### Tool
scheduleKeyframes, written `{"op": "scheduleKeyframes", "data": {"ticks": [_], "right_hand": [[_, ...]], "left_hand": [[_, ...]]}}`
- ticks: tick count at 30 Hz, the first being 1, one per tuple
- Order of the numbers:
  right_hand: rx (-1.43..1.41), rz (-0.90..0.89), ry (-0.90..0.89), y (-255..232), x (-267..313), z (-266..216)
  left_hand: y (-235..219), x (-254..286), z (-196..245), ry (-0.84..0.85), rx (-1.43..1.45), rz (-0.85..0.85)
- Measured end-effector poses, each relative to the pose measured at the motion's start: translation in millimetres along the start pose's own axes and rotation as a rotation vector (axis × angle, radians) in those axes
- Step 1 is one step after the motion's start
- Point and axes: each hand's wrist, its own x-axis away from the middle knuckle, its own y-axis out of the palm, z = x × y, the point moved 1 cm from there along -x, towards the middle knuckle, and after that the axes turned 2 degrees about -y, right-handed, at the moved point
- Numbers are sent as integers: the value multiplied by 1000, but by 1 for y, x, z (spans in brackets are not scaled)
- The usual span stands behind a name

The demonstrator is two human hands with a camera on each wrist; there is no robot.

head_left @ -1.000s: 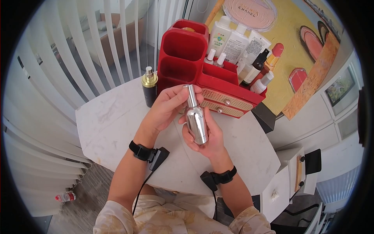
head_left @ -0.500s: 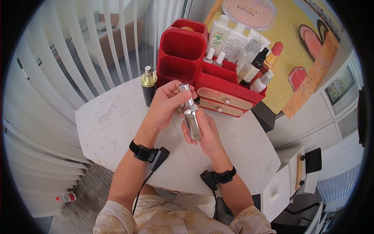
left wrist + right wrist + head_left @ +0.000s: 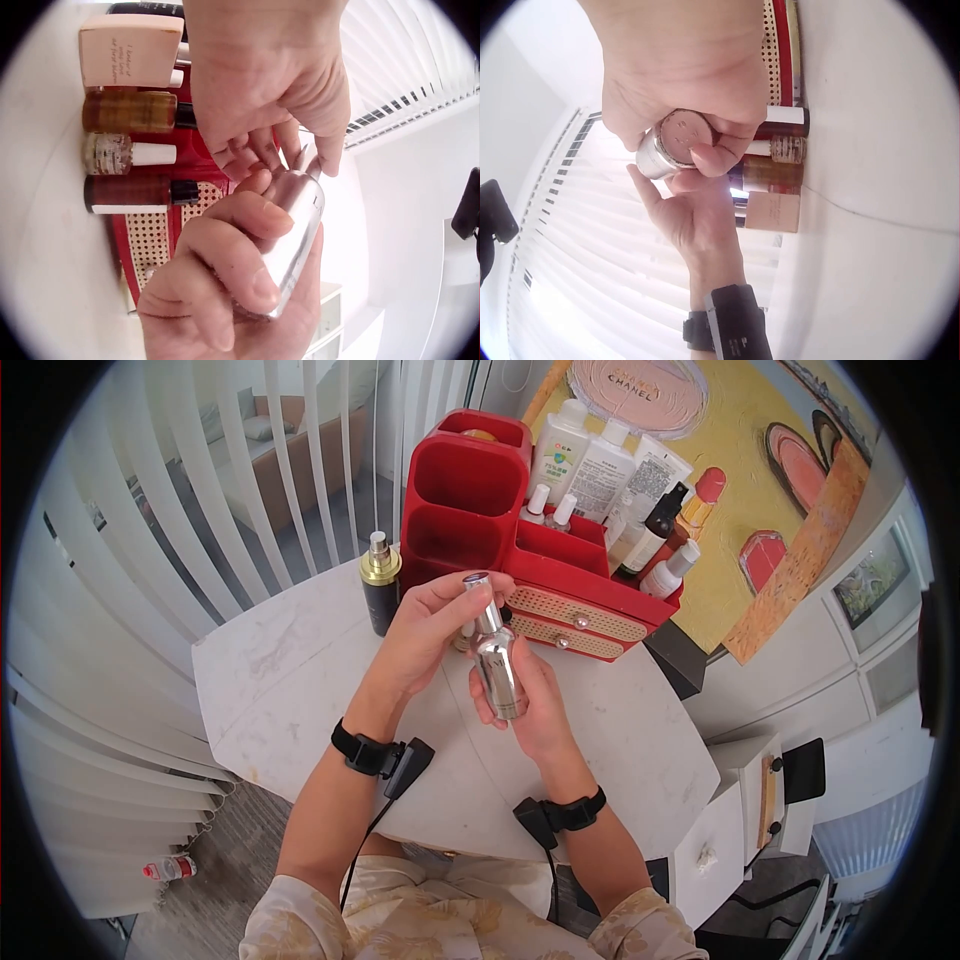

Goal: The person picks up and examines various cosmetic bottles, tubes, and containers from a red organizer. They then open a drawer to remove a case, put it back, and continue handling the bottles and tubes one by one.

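Note:
Both hands hold a shiny silver cosmetic bottle [image 3: 498,672] above the white table, its capped end tilted up and away from the body. At the tall silver cap [image 3: 487,612], the left hand [image 3: 425,636] pinches with its thumb across the front. The right hand [image 3: 543,698] grips the bottle's body, thumb along one side and fingers wrapped around it. In the right wrist view the bottle's round base [image 3: 685,138] faces the camera. Lettering on the body shows only partly between the fingers. The left hand's far fingers are partly hidden behind the cap.
A red organizer [image 3: 465,478] with rattan-front drawers stands behind the hands, holding several bottles and tubes. Left of it is a black bottle with a gold collar [image 3: 381,585]. An amber bottle [image 3: 129,112], dark red bottle [image 3: 126,194] and pink box [image 3: 129,52] stand before the drawers.
The bottle has shifted slightly left and turned, so lettering now shows on its front. The left thumb has moved across the cap; the right thumb has come up over the body.

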Motion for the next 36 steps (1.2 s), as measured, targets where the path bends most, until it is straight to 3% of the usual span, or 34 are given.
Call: {"op": "scheduleKeyframes", "data": {"ticks": [6, 9, 12, 19, 36], "right_hand": [[54, 4, -15, -1, -1, 1], [83, 20, -13, 1, 0, 1], [57, 18, 0, 0, -1, 1], [-13, -26, 42, -1, 1, -1], [-581, -208, 238, -5, 2, -5]], "left_hand": [[1, -3, -6, 173, 117, -6], [-13, -3, -8, 84, -28, -34], [-10, -2, -3, 42, -52, 42], [0, 0, 3, 83, 68, 16], [-12, -2, -11, 122, -13, -47]]}}
